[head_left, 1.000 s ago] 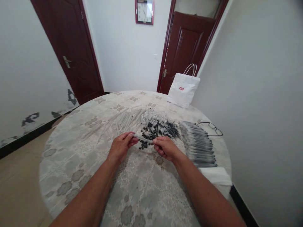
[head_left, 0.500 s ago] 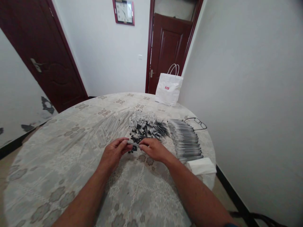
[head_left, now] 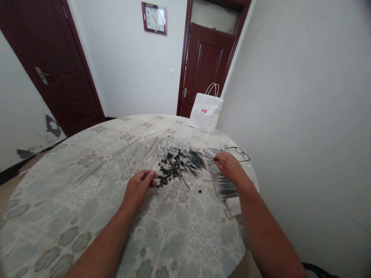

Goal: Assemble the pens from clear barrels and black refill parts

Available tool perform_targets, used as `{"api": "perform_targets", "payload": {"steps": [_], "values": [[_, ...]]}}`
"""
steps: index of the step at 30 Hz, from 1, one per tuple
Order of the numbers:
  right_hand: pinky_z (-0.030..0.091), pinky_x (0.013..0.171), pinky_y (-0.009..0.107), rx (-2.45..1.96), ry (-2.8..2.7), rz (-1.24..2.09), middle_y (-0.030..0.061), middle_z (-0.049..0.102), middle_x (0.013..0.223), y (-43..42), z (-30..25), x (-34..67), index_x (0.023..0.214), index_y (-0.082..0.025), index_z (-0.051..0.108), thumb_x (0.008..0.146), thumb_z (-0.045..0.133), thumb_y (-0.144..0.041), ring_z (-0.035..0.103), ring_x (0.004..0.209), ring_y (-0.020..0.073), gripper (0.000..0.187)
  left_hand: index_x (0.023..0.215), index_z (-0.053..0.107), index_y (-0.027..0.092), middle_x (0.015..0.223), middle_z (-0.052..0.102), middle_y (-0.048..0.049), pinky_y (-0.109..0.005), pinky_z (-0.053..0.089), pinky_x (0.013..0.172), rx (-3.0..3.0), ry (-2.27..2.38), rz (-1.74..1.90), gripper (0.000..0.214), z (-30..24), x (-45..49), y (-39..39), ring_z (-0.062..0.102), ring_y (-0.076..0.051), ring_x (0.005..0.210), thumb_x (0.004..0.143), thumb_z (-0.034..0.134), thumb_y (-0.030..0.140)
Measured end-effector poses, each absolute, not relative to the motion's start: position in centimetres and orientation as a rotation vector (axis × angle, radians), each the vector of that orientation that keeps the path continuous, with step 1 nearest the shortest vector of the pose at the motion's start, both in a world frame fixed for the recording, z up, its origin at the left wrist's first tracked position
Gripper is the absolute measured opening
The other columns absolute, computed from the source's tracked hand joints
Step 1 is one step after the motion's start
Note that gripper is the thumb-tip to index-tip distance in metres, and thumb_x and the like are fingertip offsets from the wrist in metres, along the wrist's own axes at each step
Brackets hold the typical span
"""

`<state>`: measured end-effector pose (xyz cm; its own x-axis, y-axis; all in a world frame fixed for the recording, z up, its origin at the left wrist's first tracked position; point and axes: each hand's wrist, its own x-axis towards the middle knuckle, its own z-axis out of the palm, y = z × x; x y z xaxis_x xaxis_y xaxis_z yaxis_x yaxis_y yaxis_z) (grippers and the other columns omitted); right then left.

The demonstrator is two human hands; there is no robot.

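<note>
My left hand (head_left: 142, 183) rests low over the table with thumb and fingers pinched together, beside small black plugs (head_left: 164, 179); whatever is between the fingertips is too small to make out. To the right, my right hand (head_left: 230, 168) reaches over a stacked row of grey pens (head_left: 226, 187), its fingers closed at the row's left side on what appears to be a pen, mostly hidden by the hand. Between the hands lie thin black refills (head_left: 197, 159) and a heap of white caps (head_left: 172, 146). Clear pen barrels (head_left: 133, 154) are spread out beyond my left hand.
A round table with a patterned cloth (head_left: 174, 239) carries everything. Eyeglasses (head_left: 242, 153) and a folded white tissue (head_left: 234, 205) lie at the right. At the back stands a white paper bag (head_left: 205, 112). One black plug (head_left: 199, 191) lies apart from the others.
My right hand has moved away from my left, rightward to the row of pens. The barrel held between both hands is gone from there. My left hand has stayed nearly in place.
</note>
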<state>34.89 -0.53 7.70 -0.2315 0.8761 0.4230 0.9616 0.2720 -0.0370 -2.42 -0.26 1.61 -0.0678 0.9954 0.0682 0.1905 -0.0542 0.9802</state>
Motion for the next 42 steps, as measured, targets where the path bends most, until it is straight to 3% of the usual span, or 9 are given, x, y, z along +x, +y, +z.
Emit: {"api": "perform_targets", "payload": {"steps": [6, 13, 24, 31, 42], "values": [[0.042, 0.087, 0.032, -1.944, -2.147, -0.466, 0.0096, 0.068, 0.091, 0.3, 5.3, 41.1, 0.097, -0.018, 0.074, 0.089, 0.057, -0.018, 0.059, 0.09, 0.0218, 0.018, 0.087, 0.071, 0.017, 0.061, 0.069, -0.0021, -0.026, 0.048, 0.06, 1.509, 1.516, 1.178, 0.036, 1.4, -2.7, 0.0, 0.065, -0.019, 0.057, 0.083, 0.058, 0.05], [0.041, 0.086, 0.031, -2.032, -2.097, -0.566, 0.0113, 0.067, 0.096, 0.6, 4.5, 40.9, 0.101, -0.016, 0.072, 0.087, 0.056, -0.015, 0.058, 0.094, 0.0219, 0.022, 0.089, 0.071, 0.018, 0.077, 0.073, -0.0047, -0.026, 0.047, 0.057, 1.472, 1.56, 1.246, 0.033, 1.5, -3.1, 0.0, 0.065, -0.018, 0.06, 0.081, 0.058, 0.047], [0.044, 0.084, 0.034, -1.971, -2.0, -0.624, 0.0121, 0.068, 0.099, -0.2, 3.9, 37.5, 0.103, -0.016, 0.07, 0.092, 0.048, -0.023, 0.059, 0.094, 0.0242, 0.026, 0.101, 0.068, 0.018, 0.093, 0.074, -0.0066, -0.029, 0.049, 0.08, 1.624, 1.941, 1.376, 0.024, 0.1, -6.7, 1.5, 0.068, -0.019, 0.084, 0.088, 0.052, 0.03], [0.044, 0.086, 0.031, -1.656, -2.243, -0.335, 0.0099, 0.07, 0.099, -0.7, 6.3, 28.9, 0.101, -0.019, 0.069, 0.094, 0.049, -0.028, 0.063, 0.092, 0.0221, 0.023, 0.116, 0.066, 0.02, 0.11, 0.068, -0.0087, -0.034, 0.043, 0.095, 2.166, 2.036, 0.935, 0.031, -0.9, -5.3, 0.5, 0.058, -0.025, 0.108, 0.086, 0.06, 0.023], [0.041, 0.087, 0.028, -1.675, -2.19, -0.274, 0.0096, 0.069, 0.1, 0.8, 2.7, 23.6, 0.104, -0.017, 0.067, 0.095, 0.05, -0.027, 0.06, 0.098, 0.0215, 0.021, 0.118, 0.065, 0.019, 0.105, 0.066, -0.0137, -0.041, 0.04, 0.089, 2.277, 2.231, 0.53, 0.03, -0.3, -5.1, 0.1, 0.054, -0.03, 0.105, 0.091, 0.053, 0.027]]}}
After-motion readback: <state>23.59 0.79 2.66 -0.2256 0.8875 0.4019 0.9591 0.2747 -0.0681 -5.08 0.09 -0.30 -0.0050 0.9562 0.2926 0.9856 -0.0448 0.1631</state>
